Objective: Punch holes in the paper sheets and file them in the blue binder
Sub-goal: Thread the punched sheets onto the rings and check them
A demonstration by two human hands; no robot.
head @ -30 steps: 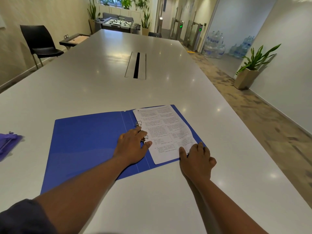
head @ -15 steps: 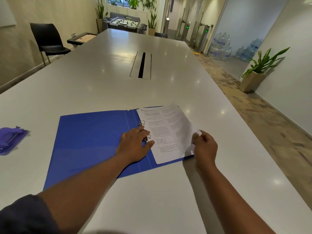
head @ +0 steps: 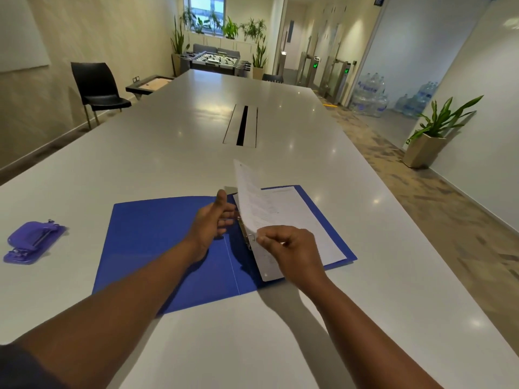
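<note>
The blue binder (head: 157,237) lies open on the white table (head: 174,141), its metal rings (head: 248,237) along the spine. A stack of printed sheets (head: 306,228) rests on its right half. My right hand (head: 292,251) pinches the near corner of the top sheet (head: 250,197) and holds it lifted, standing almost on edge above the rings. Just left of the rings, my left hand (head: 213,223) hovers over the binder with fingers spread and thumb up, holding nothing.
A purple hole punch (head: 32,241) sits on the table at the left. A cable slot (head: 241,125) runs along the table's middle. A black chair (head: 97,89) stands at the far left, a potted plant (head: 434,130) on the floor at the right.
My right hand has lifted the top sheet from flat and swung it up toward the left. My left hand has risen off the rings and opened.
</note>
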